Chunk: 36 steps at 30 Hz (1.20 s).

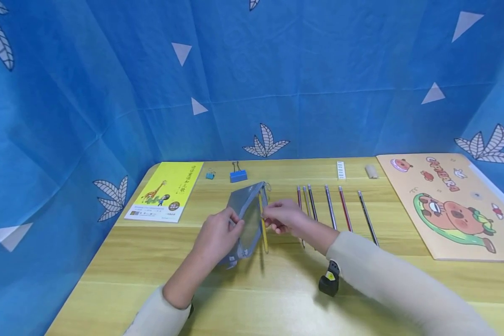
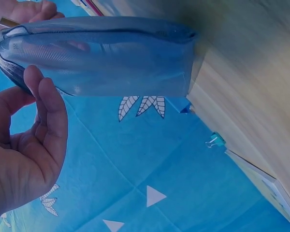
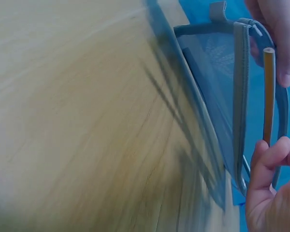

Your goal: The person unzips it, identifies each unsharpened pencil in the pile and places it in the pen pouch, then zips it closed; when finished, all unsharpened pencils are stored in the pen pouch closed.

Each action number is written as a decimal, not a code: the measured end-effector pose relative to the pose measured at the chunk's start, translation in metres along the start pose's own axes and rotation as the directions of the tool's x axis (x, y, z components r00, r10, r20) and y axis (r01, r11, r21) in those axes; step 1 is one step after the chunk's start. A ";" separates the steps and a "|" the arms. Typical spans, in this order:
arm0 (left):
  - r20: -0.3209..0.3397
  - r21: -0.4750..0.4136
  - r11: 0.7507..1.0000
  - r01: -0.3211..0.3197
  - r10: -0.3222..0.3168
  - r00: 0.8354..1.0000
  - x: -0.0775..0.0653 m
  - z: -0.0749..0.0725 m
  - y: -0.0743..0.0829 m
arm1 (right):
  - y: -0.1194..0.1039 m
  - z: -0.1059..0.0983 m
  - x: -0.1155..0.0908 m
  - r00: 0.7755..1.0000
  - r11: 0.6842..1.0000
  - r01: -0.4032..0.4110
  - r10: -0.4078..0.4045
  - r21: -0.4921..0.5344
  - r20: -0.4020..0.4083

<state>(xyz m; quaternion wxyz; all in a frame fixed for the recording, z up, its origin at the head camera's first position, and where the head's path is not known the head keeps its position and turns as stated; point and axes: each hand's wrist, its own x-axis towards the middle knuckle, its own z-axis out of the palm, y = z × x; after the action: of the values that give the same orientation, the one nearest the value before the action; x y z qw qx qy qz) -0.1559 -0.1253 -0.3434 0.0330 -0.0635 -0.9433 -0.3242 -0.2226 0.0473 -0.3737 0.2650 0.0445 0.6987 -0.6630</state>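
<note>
A translucent blue-grey zip pouch [image 1: 250, 224] stands on its side on the table, its zipped mouth spread toward the right. My left hand [image 1: 219, 234] pinches the near edge of that mouth between thumb and fingers, as the left wrist view also shows at the pouch [image 2: 121, 63]. My right hand [image 1: 286, 215] pinches a yellow pencil [image 1: 264, 235] around its middle. In the right wrist view the pencil [image 3: 268, 96] lies along the pouch's open mouth, between the two zipper edges.
Several pencils [image 1: 331, 207] lie in a row right of the pouch. Behind are a blue binder clip [image 1: 238, 176], a small teal clip [image 1: 210, 175], a white strip [image 1: 340, 170] and an eraser [image 1: 371, 171]. A yellow book [image 1: 164, 191] lies left, a capybara folder [image 1: 449, 210] right.
</note>
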 end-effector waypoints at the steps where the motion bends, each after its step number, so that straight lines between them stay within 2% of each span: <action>1: 0.003 -0.001 1.000 -0.001 0.001 1.000 0.000 0.000 0.000 | 0.000 0.002 0.001 1.000 1.000 0.001 -0.001 0.006 -0.005; 9: 0.029 -0.018 1.000 0.000 0.001 1.000 0.000 0.001 0.000 | -0.006 0.014 0.005 0.999 0.999 -0.005 0.006 0.033 -0.042; 16: 0.021 -0.008 1.000 -0.014 0.015 1.000 0.000 0.001 0.001 | -0.006 0.017 0.012 0.996 0.998 -0.009 0.013 0.055 -0.088; 25: 0.023 -0.007 1.000 -0.014 0.014 1.000 0.001 0.001 0.001 | -0.004 0.022 0.014 0.997 0.997 0.022 -0.016 0.074 -0.076; 31: 0.019 0.005 1.000 -0.011 0.011 1.000 0.001 0.000 0.002 | 0.000 0.014 0.013 0.998 1.000 0.020 -0.020 0.004 -0.056; 36: 0.009 -0.009 1.000 0.003 -0.002 1.000 0.000 -0.001 0.001 | -0.002 -0.011 0.009 0.998 0.993 0.010 -0.018 -0.120 -0.067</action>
<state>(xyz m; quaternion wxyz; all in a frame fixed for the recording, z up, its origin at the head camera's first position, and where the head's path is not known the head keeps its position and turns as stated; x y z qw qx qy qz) -0.1559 -0.1246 -0.3419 0.0279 -0.0640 -0.9420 -0.3283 -0.2345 0.0545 -0.3762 0.2385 0.0463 0.7463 -0.6197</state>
